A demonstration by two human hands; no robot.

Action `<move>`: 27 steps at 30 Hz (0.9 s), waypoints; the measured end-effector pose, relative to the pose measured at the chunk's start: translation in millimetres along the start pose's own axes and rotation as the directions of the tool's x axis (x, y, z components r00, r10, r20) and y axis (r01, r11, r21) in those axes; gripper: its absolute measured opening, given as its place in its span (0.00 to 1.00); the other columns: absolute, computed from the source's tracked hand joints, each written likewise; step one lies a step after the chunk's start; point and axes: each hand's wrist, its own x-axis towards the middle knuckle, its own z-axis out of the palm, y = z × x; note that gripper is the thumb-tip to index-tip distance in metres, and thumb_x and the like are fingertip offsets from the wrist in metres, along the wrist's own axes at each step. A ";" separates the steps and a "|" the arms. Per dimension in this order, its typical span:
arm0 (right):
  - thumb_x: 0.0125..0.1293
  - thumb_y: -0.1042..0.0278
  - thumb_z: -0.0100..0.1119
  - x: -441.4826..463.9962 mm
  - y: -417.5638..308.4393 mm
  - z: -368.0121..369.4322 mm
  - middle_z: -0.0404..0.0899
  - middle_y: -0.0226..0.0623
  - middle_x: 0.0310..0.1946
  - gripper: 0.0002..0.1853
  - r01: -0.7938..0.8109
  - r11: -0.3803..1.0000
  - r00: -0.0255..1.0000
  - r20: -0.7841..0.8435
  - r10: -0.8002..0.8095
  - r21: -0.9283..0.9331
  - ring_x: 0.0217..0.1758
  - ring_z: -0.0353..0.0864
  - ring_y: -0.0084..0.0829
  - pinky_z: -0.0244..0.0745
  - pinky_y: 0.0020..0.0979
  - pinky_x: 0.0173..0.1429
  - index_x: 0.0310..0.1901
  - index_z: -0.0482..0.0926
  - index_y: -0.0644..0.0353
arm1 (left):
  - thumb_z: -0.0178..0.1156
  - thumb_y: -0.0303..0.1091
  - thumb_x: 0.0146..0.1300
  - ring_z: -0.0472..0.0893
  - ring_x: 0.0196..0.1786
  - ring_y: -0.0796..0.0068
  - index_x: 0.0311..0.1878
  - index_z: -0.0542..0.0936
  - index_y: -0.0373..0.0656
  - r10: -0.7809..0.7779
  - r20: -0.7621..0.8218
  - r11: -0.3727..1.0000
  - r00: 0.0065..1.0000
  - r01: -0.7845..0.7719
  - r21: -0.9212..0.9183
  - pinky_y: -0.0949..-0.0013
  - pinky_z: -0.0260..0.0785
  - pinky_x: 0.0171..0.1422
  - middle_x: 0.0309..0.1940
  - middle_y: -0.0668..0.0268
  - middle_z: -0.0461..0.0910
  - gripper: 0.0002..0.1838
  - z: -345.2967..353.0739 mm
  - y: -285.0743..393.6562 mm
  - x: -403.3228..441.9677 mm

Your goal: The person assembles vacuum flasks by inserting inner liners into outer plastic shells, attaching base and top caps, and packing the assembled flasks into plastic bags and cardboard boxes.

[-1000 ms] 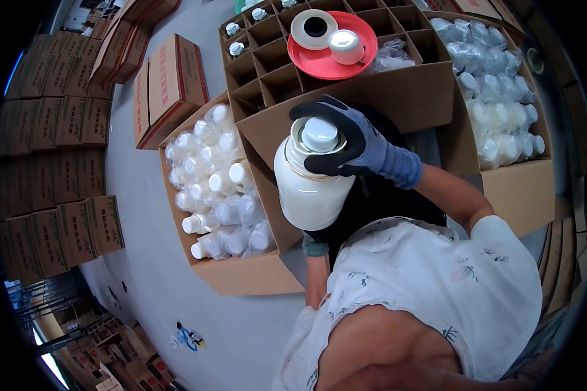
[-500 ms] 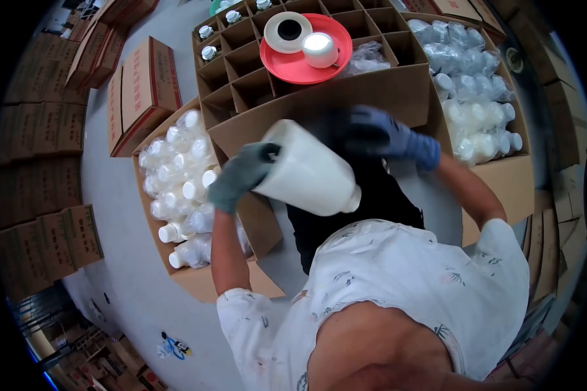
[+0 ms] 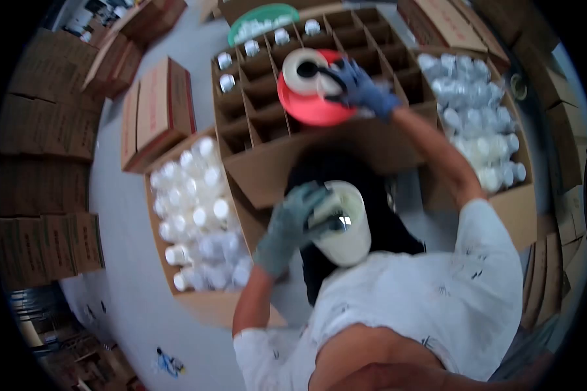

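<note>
My left hand (image 3: 293, 225), in a grey-green glove, grips a large white plastic bottle (image 3: 353, 238) above my lap. Its wide open end faces up, with the fingers over the rim and a shiny spot inside. My right hand (image 3: 364, 91), in a blue-grey glove, is at a red round dish (image 3: 316, 112) on the divided carton. Its fingers curl around a small white cup (image 3: 327, 83), largely hidden by the glove. Touching distance away lies a white ring-shaped roll (image 3: 294, 70) with a dark centre.
The divided carton (image 3: 267, 171) holds several white-capped bottles (image 3: 282, 36) in its far-left cells. Open boxes of wrapped bottles stand at left (image 3: 186, 202) and right (image 3: 479, 120). A green basin (image 3: 241, 25) sits behind. A closed carton (image 3: 151, 111) stands at left.
My right hand has moved from above my lap up to the red dish and the small cup. My left hand has turned the bottle so its open wide end faces me.
</note>
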 end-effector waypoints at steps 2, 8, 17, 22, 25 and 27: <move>0.50 0.50 0.71 -12.6 -25.0 -40.2 0.70 0.48 0.55 0.40 -0.016 0.980 0.993 -0.112 0.039 0.201 0.58 0.68 0.51 0.64 0.48 0.64 0.65 0.66 0.50 | 0.72 0.40 0.47 0.75 0.57 0.53 0.53 0.78 0.42 0.196 0.139 0.973 0.971 -0.210 0.094 0.57 0.67 0.63 0.56 0.54 0.75 0.29 -1.8 11.2 -8.2; 0.51 0.58 0.72 -79.3 -73.6 -118.2 0.69 0.47 0.59 0.38 -0.222 0.800 0.949 -0.065 0.309 0.557 0.64 0.66 0.46 0.60 0.42 0.68 0.63 0.67 0.59 | 0.67 0.40 0.57 0.80 0.52 0.61 0.51 0.79 0.41 -0.087 0.322 0.978 0.943 0.142 -0.151 0.61 0.72 0.55 0.53 0.59 0.79 0.21 -9.6 -34.4 -33.9; 0.49 0.63 0.70 -99.8 -145.2 -201.7 0.68 0.47 0.58 0.30 0.316 0.846 0.948 -0.108 -0.300 0.429 0.59 0.71 0.48 0.68 0.44 0.64 0.58 0.78 0.41 | 0.54 0.51 0.68 0.78 0.54 0.64 0.62 0.68 0.35 -0.617 -0.059 0.050 0.785 -0.036 -0.998 0.61 0.73 0.58 0.54 0.58 0.76 0.30 9.0 -52.9 -54.3; 0.51 0.59 0.70 -80.7 -148.4 -185.6 0.70 0.46 0.56 0.32 0.200 0.824 0.971 -0.216 -0.097 0.530 0.58 0.71 0.46 0.68 0.41 0.62 0.60 0.72 0.53 | 0.57 0.48 0.66 0.78 0.56 0.60 0.60 0.71 0.38 -0.496 -0.301 0.559 0.814 0.034 -0.829 0.60 0.72 0.59 0.56 0.56 0.76 0.27 27.3 -75.2 -54.6; 0.55 0.62 0.69 -87.7 -143.9 -149.6 0.71 0.45 0.55 0.33 -0.394 -0.099 0.733 0.378 0.565 0.914 0.57 0.72 0.35 0.69 0.38 0.61 0.61 0.66 0.59 | 0.65 0.37 0.59 0.77 0.57 0.52 0.52 0.77 0.35 -0.405 -0.429 0.736 0.807 0.009 -0.677 0.60 0.70 0.60 0.56 0.48 0.75 0.20 -4.2 -21.7 -41.2; 0.52 0.63 0.72 -126.7 -130.7 -108.0 0.70 0.44 0.57 0.37 -0.373 0.158 0.910 0.328 0.253 0.914 0.58 0.72 0.38 0.67 0.39 0.63 0.62 0.65 0.59 | 0.68 0.33 0.53 0.75 0.60 0.46 0.48 0.79 0.36 0.023 -0.455 0.996 0.890 -0.058 -0.063 0.58 0.68 0.63 0.58 0.44 0.73 0.20 -37.1 6.3 -27.8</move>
